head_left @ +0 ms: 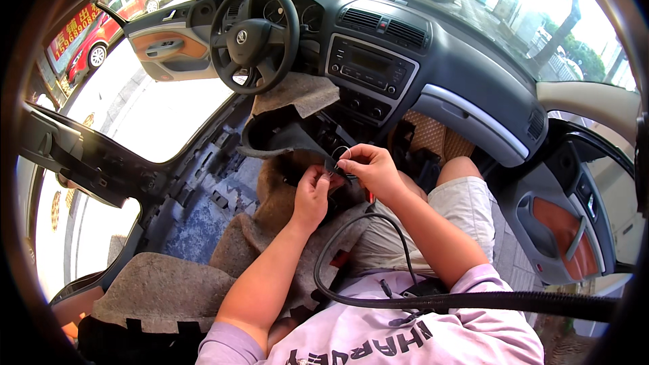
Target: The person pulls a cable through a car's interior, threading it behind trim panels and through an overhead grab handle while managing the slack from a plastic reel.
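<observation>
My left hand (313,196) and my right hand (372,170) meet over the middle of the car, beside the loosened grey carpet (274,192). Between their fingertips is a thin dark wire (340,149), which curves up in a small loop. My left thumb and fingers are closed on its lower part. The right hand pinches it just above and to the right. The wire's end and anything else inside the fingers are too small to make out. Just beyond the hands sits a dark curved trim piece (284,136), with the carpet folded around it.
A thick black cable (324,277) loops across my lap and runs off right. The steering wheel (254,39) and dashboard (378,71) lie ahead. Bare blue-grey floor metal (203,223) shows at left. Both front doors stand wide, the right one (561,230) beside my legs.
</observation>
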The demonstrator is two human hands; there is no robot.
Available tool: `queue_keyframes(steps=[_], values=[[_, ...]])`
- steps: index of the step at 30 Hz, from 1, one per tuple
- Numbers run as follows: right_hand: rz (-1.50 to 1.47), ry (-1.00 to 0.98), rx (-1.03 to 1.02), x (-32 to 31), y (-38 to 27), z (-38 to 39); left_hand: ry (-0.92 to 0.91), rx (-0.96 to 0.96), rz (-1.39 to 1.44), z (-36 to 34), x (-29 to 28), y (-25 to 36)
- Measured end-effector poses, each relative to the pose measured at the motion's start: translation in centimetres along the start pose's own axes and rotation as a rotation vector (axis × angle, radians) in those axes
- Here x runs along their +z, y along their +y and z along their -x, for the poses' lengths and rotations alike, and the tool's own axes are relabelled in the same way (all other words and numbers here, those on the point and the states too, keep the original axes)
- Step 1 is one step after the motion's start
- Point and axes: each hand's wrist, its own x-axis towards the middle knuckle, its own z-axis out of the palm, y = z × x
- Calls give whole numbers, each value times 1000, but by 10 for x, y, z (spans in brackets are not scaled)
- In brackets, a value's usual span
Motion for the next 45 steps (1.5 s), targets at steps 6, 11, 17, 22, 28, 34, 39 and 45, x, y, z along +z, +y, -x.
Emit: queue_keyframes(steps=[6, 11, 17, 22, 28, 34, 39, 45], values=[[-362, 35, 116, -12, 0, 0, -102, 41, 455, 3, -5, 10], [-525, 45, 65, -31, 3, -3, -154, 171, 28, -2, -13, 2], [-72, 191, 28, -56, -11, 0, -260, 572, -638, 22, 13, 31], [235, 337, 198, -98, -1, -4, -66, 918, -588, 19, 13, 28], [1180, 227, 97, -108, -14, 15, -387, 868, -606, 28, 12, 31], [1200, 354, -302, -59, -38, 21, -477, 892, -703, 30, 18, 26], [537, -182, 236, -7, -80, 31, -501, 853, -774, 34, 18, 29], [327, -341, 259, -14, -15, 21, -519, 837, -817, 38, 19, 33]])
